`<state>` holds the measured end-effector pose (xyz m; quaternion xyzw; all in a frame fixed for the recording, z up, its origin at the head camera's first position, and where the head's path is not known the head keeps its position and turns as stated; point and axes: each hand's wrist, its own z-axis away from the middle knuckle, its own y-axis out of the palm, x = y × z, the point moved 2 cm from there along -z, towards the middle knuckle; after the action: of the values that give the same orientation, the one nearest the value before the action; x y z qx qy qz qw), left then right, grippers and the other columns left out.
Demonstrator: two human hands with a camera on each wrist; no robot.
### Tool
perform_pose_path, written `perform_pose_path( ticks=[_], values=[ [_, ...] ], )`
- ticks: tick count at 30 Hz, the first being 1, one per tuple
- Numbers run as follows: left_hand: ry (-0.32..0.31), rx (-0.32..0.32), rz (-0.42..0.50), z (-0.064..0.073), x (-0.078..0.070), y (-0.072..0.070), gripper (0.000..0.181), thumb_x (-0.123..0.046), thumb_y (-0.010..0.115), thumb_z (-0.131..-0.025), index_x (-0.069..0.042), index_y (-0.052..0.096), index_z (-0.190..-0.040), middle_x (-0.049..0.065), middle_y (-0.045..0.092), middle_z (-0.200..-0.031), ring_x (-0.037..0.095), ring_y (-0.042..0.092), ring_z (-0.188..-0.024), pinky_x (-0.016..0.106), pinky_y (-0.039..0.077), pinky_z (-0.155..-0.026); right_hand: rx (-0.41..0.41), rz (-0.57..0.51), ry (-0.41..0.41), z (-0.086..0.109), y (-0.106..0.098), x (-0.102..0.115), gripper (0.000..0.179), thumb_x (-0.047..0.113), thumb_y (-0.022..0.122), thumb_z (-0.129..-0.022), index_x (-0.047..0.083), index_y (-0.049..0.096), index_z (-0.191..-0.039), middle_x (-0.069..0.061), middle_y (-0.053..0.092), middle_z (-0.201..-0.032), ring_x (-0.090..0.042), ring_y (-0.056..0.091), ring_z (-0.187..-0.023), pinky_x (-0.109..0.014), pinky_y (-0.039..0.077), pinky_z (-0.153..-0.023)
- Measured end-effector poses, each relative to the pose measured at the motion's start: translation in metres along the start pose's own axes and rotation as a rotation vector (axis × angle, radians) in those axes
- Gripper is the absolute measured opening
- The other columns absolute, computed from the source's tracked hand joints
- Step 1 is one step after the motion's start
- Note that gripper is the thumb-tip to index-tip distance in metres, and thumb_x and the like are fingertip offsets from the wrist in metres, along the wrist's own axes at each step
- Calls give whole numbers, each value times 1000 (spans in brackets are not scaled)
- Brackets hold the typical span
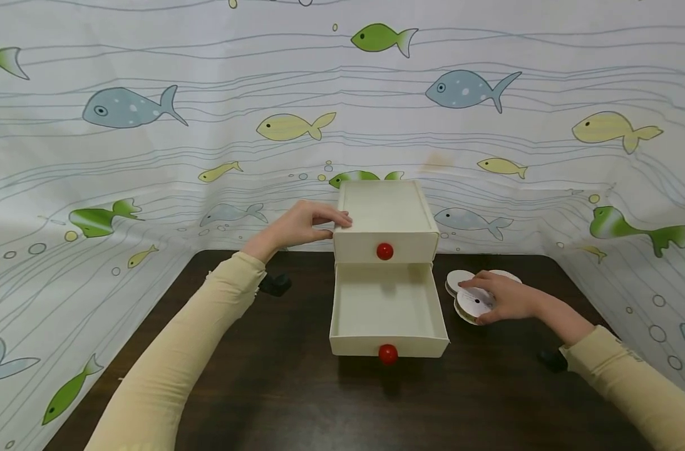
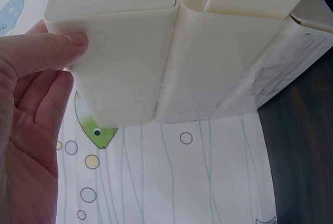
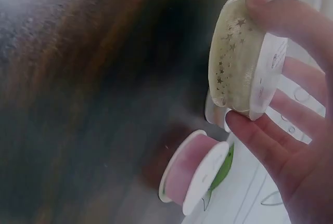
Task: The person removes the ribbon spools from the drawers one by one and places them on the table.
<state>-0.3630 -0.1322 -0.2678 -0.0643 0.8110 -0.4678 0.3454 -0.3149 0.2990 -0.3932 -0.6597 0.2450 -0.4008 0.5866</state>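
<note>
A cream drawer box (image 1: pixel 387 203) stands at the table's far side. Its upper drawer (image 1: pixel 356 248) with a red knob is closed; the drawer beneath (image 1: pixel 387 307) is pulled out and holds nothing visible. My left hand (image 1: pixel 303 224) holds the box's top left edge, fingers over the top and thumb (image 2: pixel 54 50) against the side. To the right of the box, my right hand (image 1: pixel 506 297) grips a spool of pale ribbon with stars (image 3: pixel 242 57) between thumb and fingers. Beside it are a pink ribbon spool (image 3: pixel 192 169) and another spool (image 1: pixel 458 279), partly hidden.
The dark wooden table (image 1: pixel 252 388) reaches toward me in front of the box. A white fish-patterned sheet (image 1: pixel 297 75) hangs behind and along both sides. The pulled-out drawer's red knob (image 1: pixel 388 354) sticks out toward the front.
</note>
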Motion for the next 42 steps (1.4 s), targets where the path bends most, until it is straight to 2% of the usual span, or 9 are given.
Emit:
perform_pose_path(
  ticks=[4, 7, 10, 19, 24, 32, 42],
  values=[
    [-5, 8, 17, 0, 0, 1, 35, 6, 65, -89, -11, 73, -119, 8, 66, -133, 22, 58, -131, 41, 52, -107, 28, -34, 16, 0, 9, 3, 78, 39, 87, -70, 11, 59, -137, -15, 55, -124, -26, 56, -106, -43, 52, -86],
    [-5, 14, 28, 0, 0, 1, 35, 6, 65, -89, -10, 73, -120, 10, 66, -133, 24, 58, -131, 44, 52, -107, 35, -42, 43, 0, 13, 2, 77, 38, 87, -69, 14, 60, -137, -12, 54, -123, -25, 55, -104, -41, 51, -85],
    [-3, 9, 31, 0, 1, 1, 35, 6, 64, -89, -10, 73, -119, 10, 66, -133, 24, 58, -131, 47, 52, -107, 25, -40, 29, -1, 16, 1, 78, 39, 88, -69, 14, 60, -137, -11, 55, -123, -25, 56, -104, -41, 51, -84],
    [16, -3, 41, 3, 3, -2, 35, 8, 65, -89, -9, 73, -118, 11, 67, -132, 24, 56, -133, 41, 53, -106, 29, -38, 11, -4, 17, -3, 78, 42, 87, -70, 11, 60, -136, -12, 56, -117, -19, 54, -99, -30, 46, -78],
    [26, -6, 32, 0, 3, -2, 35, 8, 65, -88, -10, 74, -118, 10, 67, -131, 23, 57, -132, 42, 52, -106, 32, -49, 14, -2, 15, -2, 78, 43, 87, -69, 10, 61, -135, -13, 56, -117, -19, 53, -99, -28, 45, -76],
    [29, -4, 44, 1, 5, 1, 36, 9, 65, -88, -9, 74, -118, 10, 67, -131, 23, 57, -133, 41, 52, -107, 80, -70, 25, -4, 16, -2, 78, 44, 87, -68, 11, 61, -134, -16, 54, -122, -24, 54, -104, -35, 49, -81],
    [32, -3, 34, 0, 3, 0, 34, 8, 64, -89, -8, 73, -118, 10, 68, -130, 22, 58, -131, 38, 53, -106, 81, -46, -7, -6, 13, -1, 76, 42, 88, -68, 8, 61, -131, -16, 56, -120, -27, 55, -105, -40, 50, -83]
  ],
)
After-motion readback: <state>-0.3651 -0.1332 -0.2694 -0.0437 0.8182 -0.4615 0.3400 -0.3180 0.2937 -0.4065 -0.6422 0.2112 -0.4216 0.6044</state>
